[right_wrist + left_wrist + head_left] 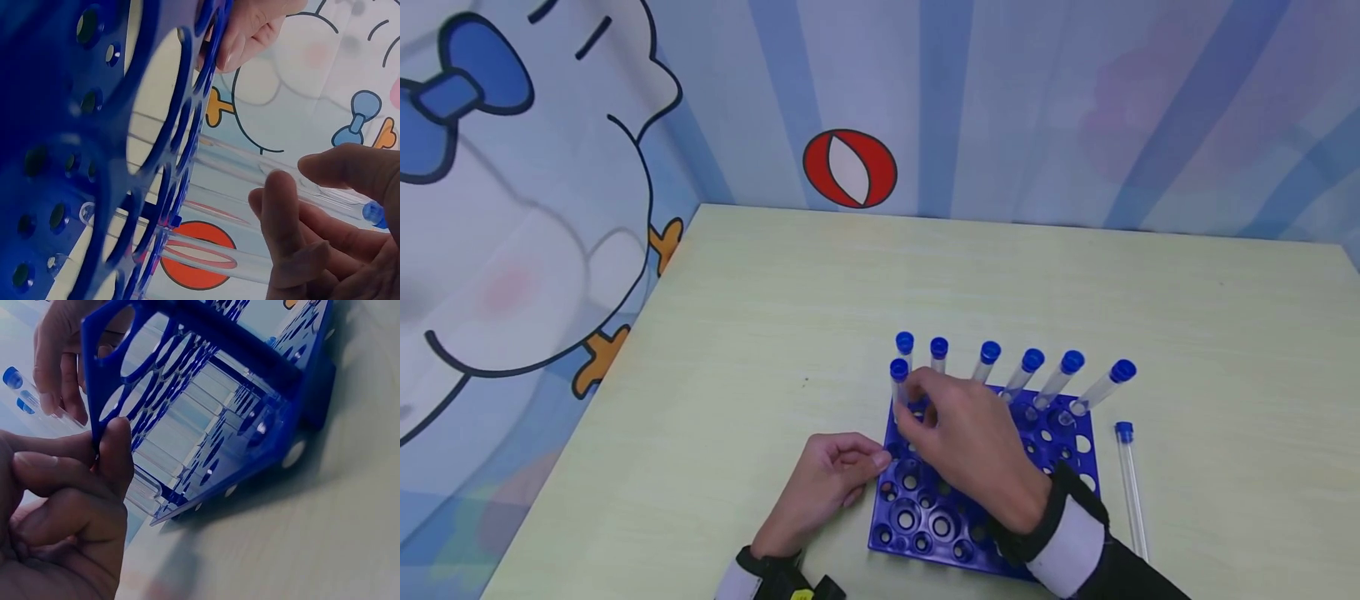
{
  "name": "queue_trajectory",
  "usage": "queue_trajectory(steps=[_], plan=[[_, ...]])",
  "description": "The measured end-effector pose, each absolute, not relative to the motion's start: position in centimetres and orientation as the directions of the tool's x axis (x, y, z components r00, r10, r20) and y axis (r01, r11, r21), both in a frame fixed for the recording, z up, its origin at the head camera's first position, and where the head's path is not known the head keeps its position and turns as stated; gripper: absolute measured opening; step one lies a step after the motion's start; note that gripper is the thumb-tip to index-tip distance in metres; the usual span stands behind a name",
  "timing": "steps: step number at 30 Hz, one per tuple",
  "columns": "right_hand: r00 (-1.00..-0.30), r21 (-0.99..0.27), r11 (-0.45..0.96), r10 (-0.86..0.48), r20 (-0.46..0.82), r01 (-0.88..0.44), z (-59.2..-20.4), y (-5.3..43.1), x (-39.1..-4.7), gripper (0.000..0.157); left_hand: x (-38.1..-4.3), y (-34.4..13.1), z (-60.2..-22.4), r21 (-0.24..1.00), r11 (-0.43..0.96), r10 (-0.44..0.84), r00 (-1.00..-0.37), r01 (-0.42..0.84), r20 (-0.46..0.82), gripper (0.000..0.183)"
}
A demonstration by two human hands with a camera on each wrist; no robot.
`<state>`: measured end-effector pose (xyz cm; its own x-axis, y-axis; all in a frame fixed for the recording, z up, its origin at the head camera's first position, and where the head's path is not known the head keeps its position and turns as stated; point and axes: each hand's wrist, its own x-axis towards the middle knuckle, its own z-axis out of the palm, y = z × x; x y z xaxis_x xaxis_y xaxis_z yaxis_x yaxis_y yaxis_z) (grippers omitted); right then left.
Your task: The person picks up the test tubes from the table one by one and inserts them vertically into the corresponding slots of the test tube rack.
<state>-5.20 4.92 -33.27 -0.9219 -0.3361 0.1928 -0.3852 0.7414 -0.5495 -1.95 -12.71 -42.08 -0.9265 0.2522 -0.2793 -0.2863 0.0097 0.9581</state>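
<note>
A blue test tube rack (925, 525) stands on the table. My left hand (838, 475) pinches its left edge between thumb and index finger (115, 447). My right hand (973, 442) is over the rack's left part, beside a clear test tube (899, 392) with a blue cap (374, 214). In the right wrist view, thumb and index fingertips stand apart, with the tube showing through the gap. Several other blue-capped tubes stand along the rack's far row, some leaning right, such as the rightmost tube (1101, 390).
One more capped tube (1133, 492) lies on the table (1225, 375) to the right of the rack. Behind the table rises a wall (1022, 108) with cartoon drawings, including a red and white ball (880, 167).
</note>
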Motion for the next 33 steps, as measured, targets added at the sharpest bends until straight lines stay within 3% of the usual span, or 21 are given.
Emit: queue_trajectory(steps=[20,28,33], plan=[[-0.937,-0.530,0.783,-0.341,0.075,-0.327,-33.4,4.6,-5.3,0.012,-1.9,-12.7,-41.8,0.954,0.020,0.250,-0.922,-0.301,-0.296,0.028],[-0.950,-0.492,0.830,-0.311,-0.014,-0.264,-33.1,4.8,-4.9,0.026,-1.9,-12.7,-41.9,0.954,0.016,0.251,-0.922,-0.299,-0.294,0.028],[-0.955,-0.467,0.855,-0.288,-0.068,-0.225,-32.3,5.5,-4.3,0.027,-1.9,-12.7,-41.8,0.953,0.014,0.250,-0.922,-0.303,-0.296,0.028]])
